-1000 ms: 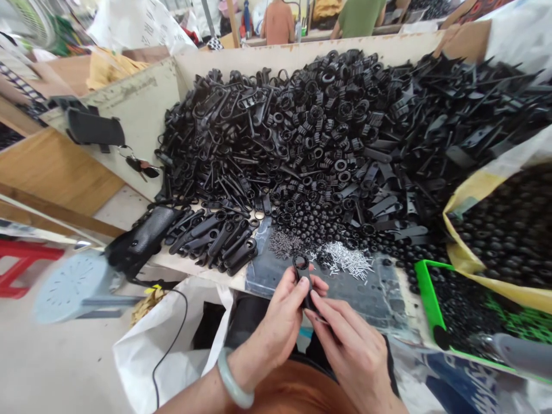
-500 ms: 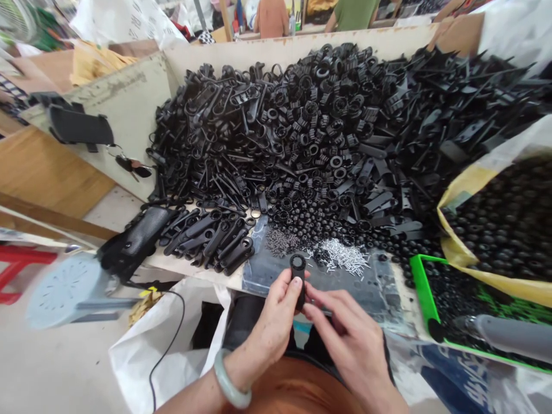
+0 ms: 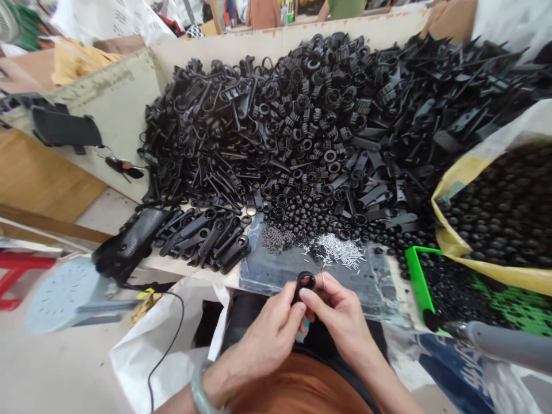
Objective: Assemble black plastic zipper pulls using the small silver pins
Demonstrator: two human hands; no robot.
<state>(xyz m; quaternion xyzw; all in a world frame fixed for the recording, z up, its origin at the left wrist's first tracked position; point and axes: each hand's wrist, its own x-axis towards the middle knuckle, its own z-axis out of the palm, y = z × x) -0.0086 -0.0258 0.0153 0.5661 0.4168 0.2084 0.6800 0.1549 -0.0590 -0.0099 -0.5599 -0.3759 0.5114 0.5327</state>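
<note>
My left hand (image 3: 269,328) grips a black plastic part with a round ring end (image 3: 305,282), its ring facing up near my fingertips. My right hand (image 3: 338,310) is right beside it, and its fingers pinch a thin metal pin (image 3: 323,281) close to the ring. The lower length of the black part is hidden by my fingers. Just beyond my hands lies a loose heap of short silver pins (image 3: 336,250) on a dark grey plastic sheet (image 3: 371,282). A small heap of dark screws (image 3: 276,238) sits to its left.
A huge mound of black plastic parts (image 3: 302,126) fills the bench behind a cardboard wall (image 3: 107,109). To the right stand a yellow sack of black beads (image 3: 495,213) and a green tray (image 3: 431,282). A grey tool handle (image 3: 500,345) lies at the lower right. Co-workers (image 3: 263,11) sit beyond.
The black part has moved lower and tilted its ring toward me. My right hand has risen beside it, with the pin showing between its fingers. The view has shifted slightly upward across the bench.
</note>
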